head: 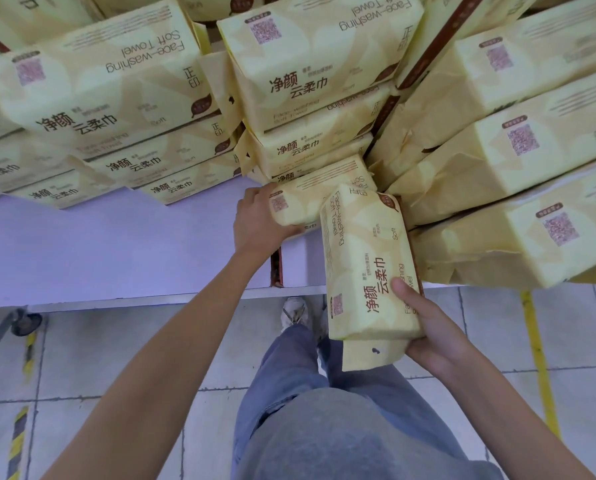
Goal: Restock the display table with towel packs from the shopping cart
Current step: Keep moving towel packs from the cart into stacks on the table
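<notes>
Yellow towel packs stand in stacks (310,64) across the white display table (116,244). My left hand (258,220) grips the end of one pack (310,199) lying on the table at the foot of the middle stack. My right hand (431,334) holds a second pack (366,268) by its near end, thumb on top. That pack points lengthwise toward the stacks, and its far end overlaps the first pack. The shopping cart itself is mostly out of view.
More stacks rise at the left (99,91) and right (518,174). A wheel and metal bar (23,322) show at the left by the table's edge. Below are a tiled floor with yellow tape (539,362), my legs and a shoe (295,313).
</notes>
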The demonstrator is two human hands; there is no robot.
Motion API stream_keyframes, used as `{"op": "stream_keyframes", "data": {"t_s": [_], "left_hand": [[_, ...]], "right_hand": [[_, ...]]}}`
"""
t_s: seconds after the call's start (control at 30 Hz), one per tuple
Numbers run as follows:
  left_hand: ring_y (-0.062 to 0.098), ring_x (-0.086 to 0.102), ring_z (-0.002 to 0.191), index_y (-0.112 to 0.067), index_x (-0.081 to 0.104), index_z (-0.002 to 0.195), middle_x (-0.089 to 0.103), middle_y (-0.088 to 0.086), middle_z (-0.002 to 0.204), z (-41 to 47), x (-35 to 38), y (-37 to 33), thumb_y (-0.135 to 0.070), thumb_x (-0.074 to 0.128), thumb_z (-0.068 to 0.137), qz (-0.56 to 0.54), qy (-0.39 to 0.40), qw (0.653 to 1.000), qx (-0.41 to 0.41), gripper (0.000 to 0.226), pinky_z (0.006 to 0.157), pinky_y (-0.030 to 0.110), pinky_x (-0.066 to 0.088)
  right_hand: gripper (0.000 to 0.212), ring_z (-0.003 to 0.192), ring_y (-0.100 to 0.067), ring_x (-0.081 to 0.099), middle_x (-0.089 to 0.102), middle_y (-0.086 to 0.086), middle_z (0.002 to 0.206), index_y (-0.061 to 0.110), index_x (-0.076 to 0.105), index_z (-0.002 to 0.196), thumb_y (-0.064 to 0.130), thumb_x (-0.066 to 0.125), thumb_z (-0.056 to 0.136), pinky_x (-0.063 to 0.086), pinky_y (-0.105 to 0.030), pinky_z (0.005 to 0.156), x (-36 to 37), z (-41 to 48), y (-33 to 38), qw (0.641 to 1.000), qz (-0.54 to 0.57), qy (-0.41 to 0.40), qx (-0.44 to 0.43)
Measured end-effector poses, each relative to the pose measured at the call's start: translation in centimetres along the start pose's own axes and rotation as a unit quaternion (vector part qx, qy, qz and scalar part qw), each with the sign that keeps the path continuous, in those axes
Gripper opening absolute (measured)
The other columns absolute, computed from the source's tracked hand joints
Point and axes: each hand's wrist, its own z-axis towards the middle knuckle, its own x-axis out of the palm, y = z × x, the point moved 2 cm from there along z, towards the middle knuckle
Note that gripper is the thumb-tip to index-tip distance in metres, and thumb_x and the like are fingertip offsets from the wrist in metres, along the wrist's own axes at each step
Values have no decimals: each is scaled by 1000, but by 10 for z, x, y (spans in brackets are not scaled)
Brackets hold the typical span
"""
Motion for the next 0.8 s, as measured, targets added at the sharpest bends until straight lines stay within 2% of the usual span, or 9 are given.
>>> {"op": "stream_keyframes", "data": {"t_s": [0.27, 0.37, 0.47, 0.53, 0.57, 0.6, 0.67, 0.73, 0.8], "left_hand": [[28, 43, 120, -24, 44, 136, 42, 4, 135, 6, 20, -17, -53, 84, 56, -3, -13, 1000, 3, 94, 84, 40, 46], [27, 42, 123, -23, 42, 137, 38, 5, 136, 4, 18, -13, -47, 85, 57, -41, 4, 999, 9, 94, 91, 40, 44], [27, 39, 127, -19, 39, 140, 33, 10, 138, -2, 7, -5, -28, 89, 58, -104, 34, 994, 17, 97, 103, 41, 42], [26, 33, 133, -15, 33, 144, 30, 13, 141, -15, -4, 1, -25, 87, 64, -127, 28, 991, 22, 96, 107, 25, 36], [25, 32, 134, -14, 32, 145, 31, 13, 142, -25, -11, 3, -27, 84, 69, -131, 8, 991, 17, 93, 105, 16, 31], [22, 34, 133, -14, 33, 144, 34, 11, 142, -36, -18, 3, -32, 80, 74, -137, -12, 991, 1, 87, 102, 15, 28], [16, 43, 125, -18, 40, 140, 44, 3, 138, -56, -30, -2, -44, 71, 80, -171, -10, 984, -47, 72, 98, 22, 33], [12, 53, 115, -22, 50, 132, 56, -6, 126, -71, -40, -16, -61, 62, 78, -233, 62, 967, -80, 68, 91, 24, 41], [4, 59, 106, -25, 55, 128, 61, -13, 116, -83, -50, -35, -72, 57, 68, -285, 130, 945, -90, 76, 82, 19, 48]], "right_hand": [[18, 92, -18, 71, 73, -4, 105, 27, 79, 85, 32, 66, 74, 58, -29, 66, 0, -1, 0, 1000, 9, 8, -14], [17, 89, -17, 72, 74, -4, 103, 28, 79, 83, 32, 65, 74, 58, -28, 64, 2, -1, -1, 1000, 11, 13, -14], [18, 88, -16, 72, 74, -3, 102, 27, 79, 83, 33, 65, 73, 58, -28, 63, 3, 0, 1, 999, 21, 23, -7], [21, 90, -16, 71, 73, -3, 104, 25, 79, 86, 34, 66, 72, 58, -30, 66, 5, 2, 3, 999, 31, 31, 0], [24, 92, -16, 71, 73, -3, 106, 24, 78, 90, 34, 67, 72, 58, -32, 69, 7, 3, 4, 999, 35, 35, 4], [27, 94, -17, 71, 72, -3, 108, 23, 76, 96, 34, 67, 73, 57, -33, 70, 9, 4, 5, 998, 40, 39, 7], [34, 94, -17, 71, 72, -4, 109, 21, 70, 105, 33, 67, 73, 58, -32, 68, 17, 8, 7, 997, 54, 56, 6], [36, 95, -18, 70, 72, -5, 109, 19, 68, 108, 32, 66, 74, 58, -32, 66, 30, 14, 11, 994, 69, 80, -3], [37, 97, -19, 70, 71, -7, 112, 17, 65, 111, 32, 63, 78, 58, -32, 69, 45, 23, 17, 990, 92, 109, -22]]}}
